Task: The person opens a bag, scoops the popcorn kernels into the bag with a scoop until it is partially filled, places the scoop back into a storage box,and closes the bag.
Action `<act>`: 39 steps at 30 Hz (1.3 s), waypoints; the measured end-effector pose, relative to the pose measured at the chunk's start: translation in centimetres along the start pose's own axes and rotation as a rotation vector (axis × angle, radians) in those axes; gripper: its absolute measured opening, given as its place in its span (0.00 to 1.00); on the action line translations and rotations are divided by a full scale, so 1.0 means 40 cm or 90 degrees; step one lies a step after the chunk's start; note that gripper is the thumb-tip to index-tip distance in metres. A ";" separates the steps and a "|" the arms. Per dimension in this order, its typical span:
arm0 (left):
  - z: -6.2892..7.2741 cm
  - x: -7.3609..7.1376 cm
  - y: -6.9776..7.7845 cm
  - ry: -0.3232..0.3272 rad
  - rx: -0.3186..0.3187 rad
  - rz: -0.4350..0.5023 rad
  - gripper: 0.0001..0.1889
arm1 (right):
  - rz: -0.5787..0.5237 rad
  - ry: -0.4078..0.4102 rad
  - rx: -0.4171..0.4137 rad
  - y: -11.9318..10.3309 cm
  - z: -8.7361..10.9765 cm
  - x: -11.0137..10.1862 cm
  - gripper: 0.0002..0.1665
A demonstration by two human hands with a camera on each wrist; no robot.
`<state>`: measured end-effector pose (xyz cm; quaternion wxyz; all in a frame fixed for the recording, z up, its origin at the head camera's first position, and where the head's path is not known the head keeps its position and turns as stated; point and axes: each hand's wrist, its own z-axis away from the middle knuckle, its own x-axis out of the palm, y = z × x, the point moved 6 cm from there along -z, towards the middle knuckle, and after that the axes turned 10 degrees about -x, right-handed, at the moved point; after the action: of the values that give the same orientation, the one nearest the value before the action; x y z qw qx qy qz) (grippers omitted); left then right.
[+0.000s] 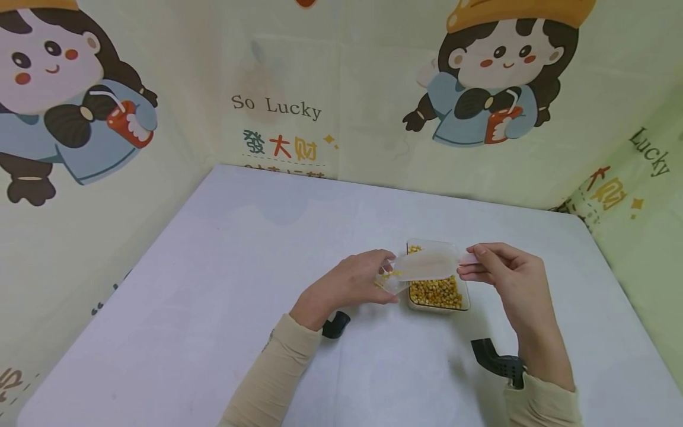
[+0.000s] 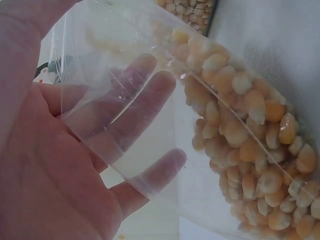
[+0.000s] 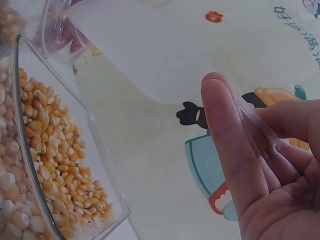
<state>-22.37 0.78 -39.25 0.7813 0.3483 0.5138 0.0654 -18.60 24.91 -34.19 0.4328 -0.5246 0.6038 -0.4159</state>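
Observation:
My left hand (image 1: 354, 279) holds a clear plastic bag (image 1: 391, 284) by its upper part, its fingers showing through the film in the left wrist view. Corn kernels (image 2: 250, 150) fill the lower part of that bag. Between thumb and fingers, my right hand (image 1: 514, 279) pinches the handle of a white plastic scoop (image 1: 427, 265). The scoop's far end lies at the bag's mouth, and its body passes above a clear rectangular container (image 1: 439, 309). Yellow corn kernels (image 3: 62, 160) lie inside the container, seen through its wall. Whether the scoop bears kernels is hard to see.
A white-covered table (image 1: 224, 284) carries the container near its middle right. Patterned cloth (image 1: 373, 130) hangs behind and at both sides. A black wrist mount (image 1: 498, 362) juts out from the right wrist, and another (image 1: 336, 326) from the left.

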 end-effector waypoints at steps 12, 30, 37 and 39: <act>0.000 0.002 0.002 -0.004 -0.001 -0.009 0.41 | 0.013 0.024 0.004 0.001 -0.002 -0.024 0.18; 0.004 0.000 0.004 -0.007 -0.010 -0.023 0.42 | -0.057 0.100 -0.013 0.007 0.007 -0.098 0.13; 0.004 0.001 0.004 -0.008 -0.011 -0.027 0.42 | 0.001 0.121 0.007 0.012 0.009 -0.109 0.14; 0.004 0.001 0.004 -0.008 -0.011 -0.028 0.42 | 0.024 0.122 0.016 0.014 0.010 -0.111 0.14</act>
<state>-22.18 0.84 -39.14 0.7886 0.3304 0.5162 0.0504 -18.05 29.37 -34.46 0.3871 -0.4655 0.6469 -0.4637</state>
